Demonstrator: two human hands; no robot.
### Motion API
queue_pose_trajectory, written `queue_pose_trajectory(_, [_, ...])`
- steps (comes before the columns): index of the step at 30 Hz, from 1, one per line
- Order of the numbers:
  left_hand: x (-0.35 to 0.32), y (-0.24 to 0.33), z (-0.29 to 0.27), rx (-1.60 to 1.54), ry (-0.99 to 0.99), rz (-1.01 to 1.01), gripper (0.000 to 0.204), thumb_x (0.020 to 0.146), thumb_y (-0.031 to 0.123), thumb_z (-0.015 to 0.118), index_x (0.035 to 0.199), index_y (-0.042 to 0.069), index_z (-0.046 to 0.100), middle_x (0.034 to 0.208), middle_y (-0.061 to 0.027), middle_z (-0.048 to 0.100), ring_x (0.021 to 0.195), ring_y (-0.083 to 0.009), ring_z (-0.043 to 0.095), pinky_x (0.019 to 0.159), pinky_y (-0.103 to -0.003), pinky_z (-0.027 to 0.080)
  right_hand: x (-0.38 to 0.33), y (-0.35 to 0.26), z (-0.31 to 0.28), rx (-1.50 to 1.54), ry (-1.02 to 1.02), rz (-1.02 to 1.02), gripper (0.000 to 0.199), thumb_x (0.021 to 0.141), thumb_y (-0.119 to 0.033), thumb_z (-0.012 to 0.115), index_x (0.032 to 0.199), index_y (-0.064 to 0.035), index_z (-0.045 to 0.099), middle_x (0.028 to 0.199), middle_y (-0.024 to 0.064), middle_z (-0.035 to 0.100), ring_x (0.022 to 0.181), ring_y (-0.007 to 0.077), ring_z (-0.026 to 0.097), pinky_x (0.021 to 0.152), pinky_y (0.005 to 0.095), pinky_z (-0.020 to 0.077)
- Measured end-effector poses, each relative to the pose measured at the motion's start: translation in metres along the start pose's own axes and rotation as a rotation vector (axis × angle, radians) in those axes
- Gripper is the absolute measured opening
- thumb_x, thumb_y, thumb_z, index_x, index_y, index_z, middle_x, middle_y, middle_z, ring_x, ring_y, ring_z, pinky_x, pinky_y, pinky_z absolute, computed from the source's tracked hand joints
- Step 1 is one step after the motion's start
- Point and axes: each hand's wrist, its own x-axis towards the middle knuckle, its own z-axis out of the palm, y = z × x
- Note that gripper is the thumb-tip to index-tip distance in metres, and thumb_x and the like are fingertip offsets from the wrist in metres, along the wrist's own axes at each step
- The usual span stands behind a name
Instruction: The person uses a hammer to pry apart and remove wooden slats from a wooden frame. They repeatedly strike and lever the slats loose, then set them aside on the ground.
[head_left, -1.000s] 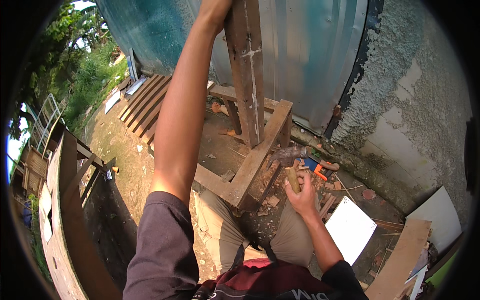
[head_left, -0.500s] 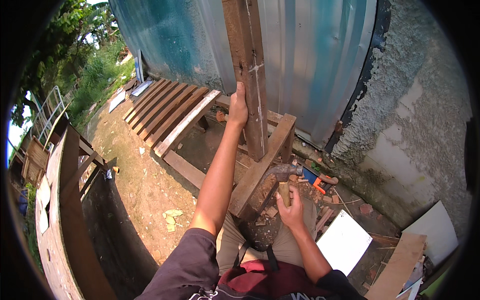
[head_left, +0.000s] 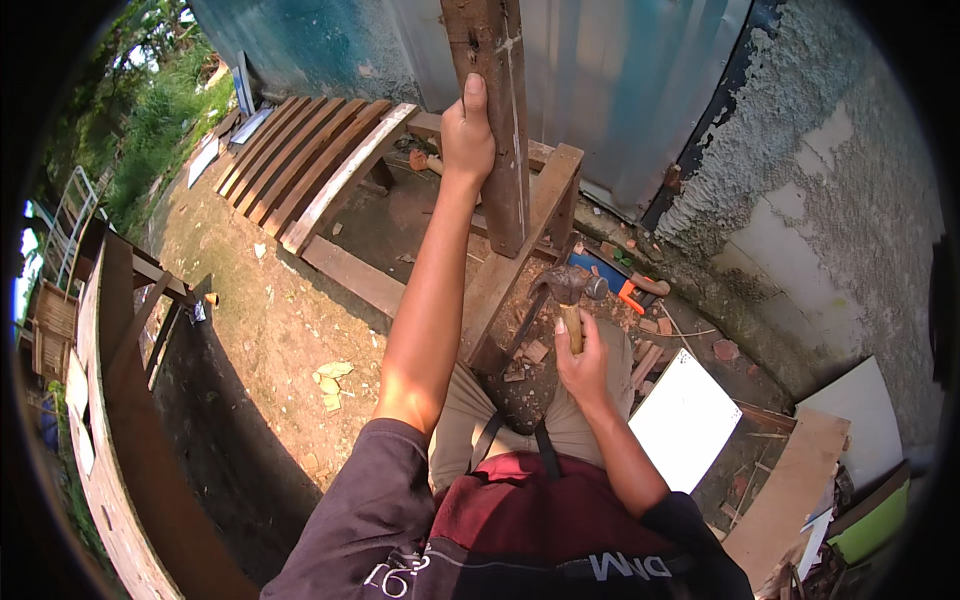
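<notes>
Left grip (head_left: 468,135) is closed around an upright wooden post (head_left: 514,160), whose foot meets the side rail of a wooden frame (head_left: 495,297). Right grip (head_left: 583,362) is wrapped around a hammer (head_left: 571,288), head up, near that rail. Steadying the post well likely needs a firm left grip and a square foot. Slats (head_left: 350,178) cross the frame's left; wood scraps (head_left: 535,352) litter the ground; a metal sheet (head_left: 610,100) behind may limit movement.

A brown beam (head_left: 508,145) stands upright on a wooden frame (head_left: 551,193), 1 wood-handled hammer (head_left: 570,290) near it, head uppermost.
</notes>
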Motion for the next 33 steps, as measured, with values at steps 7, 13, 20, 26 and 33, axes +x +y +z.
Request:
queue_pose_trajectory(7, [0.004, 0.016, 0.020, 0.115, 0.105, -0.003, 0.092, 0.095, 0.078, 0.043, 0.091, -0.011, 0.068, 0.085, -0.0217, 0.069, 0.085, -0.0318, 0.065, 0.083, -0.043, 0.050, -0.010, 0.019, 0.010, -0.073, 0.115, -0.021, 0.038, 0.104, -0.021, 0.060, 0.134, 0.0017, 0.052, 0.096, 0.0152, 0.067, 0.083, 0.0190, 0.066, 0.074, 0.0356, 0.0520])
queue_pose_trajectory(13, [-0.005, 0.022, 0.032, 0.131, 0.184, -0.023, 0.094, 0.093, 0.080, 0.045, 0.102, -0.011, 0.068, 0.093, -0.0268, 0.071, 0.094, -0.0390, 0.069, 0.089, -0.047, 0.051, -0.011, 0.038, -0.003, 0.040, 0.146, 0.093, 0.036, 0.097, -0.017, 0.070, 0.121, 0.0022, 0.052, 0.106, 0.0169, 0.060, 0.087, 0.0235, 0.065, 0.078, 0.0404, 0.0528])
queue_pose_trajectory(20, [-0.003, 0.025, 0.033, 0.168, 0.183, -0.034, 0.097, 0.093, 0.079, 0.047, 0.103, -0.016, 0.065, 0.099, -0.0319, 0.069, 0.100, -0.0430, 0.068, 0.091, -0.049, 0.051, 0.025, -0.017, -0.013, -0.258, 0.191, -0.036, 0.038, 0.092, -0.018, 0.075, 0.118, 0.0046, 0.058, 0.111, 0.0244, 0.062, 0.099, 0.0441, 0.064, 0.086, 0.0456, 0.0518])
queue_pose_trajectory(26, [0.006, 0.023, 0.046, 0.210, 0.207, -0.033, 0.098, 0.093, 0.079, 0.048, 0.102, -0.017, 0.065, 0.098, -0.0329, 0.069, 0.101, -0.0450, 0.067, 0.092, -0.049, 0.050, 0.048, -0.027, -0.010, -0.048, -0.006, 0.048, 0.037, 0.098, -0.019, 0.069, 0.126, 0.0034, 0.060, 0.115, 0.0270, 0.067, 0.103, 0.0469, 0.064, 0.092, 0.0477, 0.0502])
queue_pose_trajectory(33, [0.005, 0.018, 0.042, 0.243, 0.235, -0.038, 0.098, 0.092, 0.079, 0.049, 0.101, -0.017, 0.064, 0.098, -0.0335, 0.069, 0.100, -0.0445, 0.067, 0.092, -0.049, 0.051, 0.070, -0.057, 0.006, -0.198, 0.038, -0.121, 0.031, 0.102, -0.019, 0.062, 0.126, 0.0016, 0.061, 0.112, 0.0279, 0.069, 0.101, 0.0503, 0.065, 0.091, 0.0496, 0.0510])
